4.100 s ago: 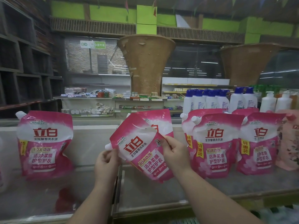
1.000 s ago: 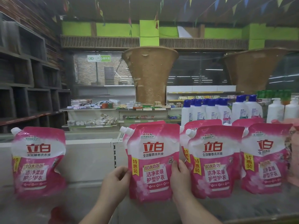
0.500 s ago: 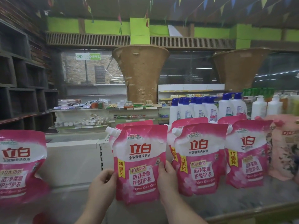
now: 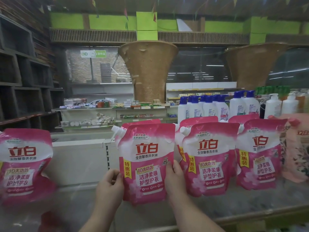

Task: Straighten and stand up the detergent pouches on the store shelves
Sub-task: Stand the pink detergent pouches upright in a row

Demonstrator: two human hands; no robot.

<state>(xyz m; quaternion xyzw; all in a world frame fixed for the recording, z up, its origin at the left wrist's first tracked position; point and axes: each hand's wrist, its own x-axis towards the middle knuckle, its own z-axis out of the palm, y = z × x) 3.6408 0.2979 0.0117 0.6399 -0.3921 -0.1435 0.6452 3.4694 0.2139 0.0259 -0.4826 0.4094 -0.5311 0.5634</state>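
A pink detergent pouch (image 4: 145, 158) with a white spout stands upright at the middle of the shelf (image 4: 250, 203). My left hand (image 4: 109, 186) holds its left edge and my right hand (image 4: 175, 180) holds its right edge, thumb on the front. Another pouch stands right behind it. To the right stand more upright pink pouches, one (image 4: 209, 156) close beside it and another (image 4: 259, 153) further right. A lone pink pouch (image 4: 25, 163) stands apart at the far left.
A pale peach floral pouch (image 4: 299, 149) stands at the right end. White bottles with blue caps (image 4: 209, 108) and white pump bottles (image 4: 274, 106) line up behind the pouches. The shelf has a raised front lip (image 4: 260, 216). Other store shelving lies beyond.
Four seconds ago the middle pouch was tilted and lifted in both hands; now it stands upright on the shelf between them. Since a second ago only the camera has shifted slightly.
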